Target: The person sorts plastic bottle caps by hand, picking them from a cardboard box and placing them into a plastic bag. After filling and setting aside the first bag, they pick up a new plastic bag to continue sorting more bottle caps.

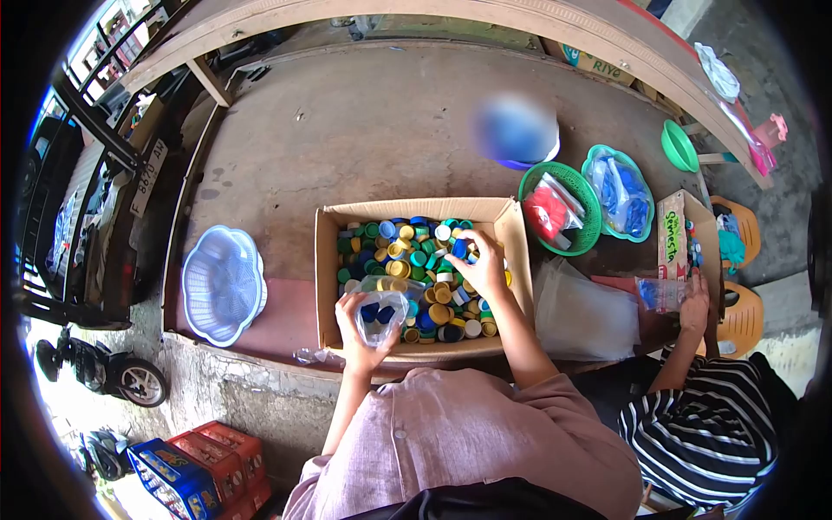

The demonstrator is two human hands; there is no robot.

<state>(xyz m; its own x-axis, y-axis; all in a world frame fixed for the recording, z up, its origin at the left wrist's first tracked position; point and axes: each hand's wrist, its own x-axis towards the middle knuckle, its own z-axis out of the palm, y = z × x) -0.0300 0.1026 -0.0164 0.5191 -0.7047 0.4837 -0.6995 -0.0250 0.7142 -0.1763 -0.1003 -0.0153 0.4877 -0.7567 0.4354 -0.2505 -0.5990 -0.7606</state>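
A cardboard box [328, 260] on the table holds several bottle caps [407, 256] in blue, green, yellow and white. My left hand [357, 334] holds a small clear plastic bag [381, 312] with a few blue caps in it, at the box's near left side. My right hand [479, 260] reaches into the box and pinches a blue cap [460, 249] among the pile.
A pale blue basket [223, 283] lies left of the box. Right of it are clear bags [585, 312], a green basket [563, 208] with red caps, a teal basket [620, 192] with blue caps, and a small carton [672, 236]. A co-worker's hand [693, 303] holds a bag.
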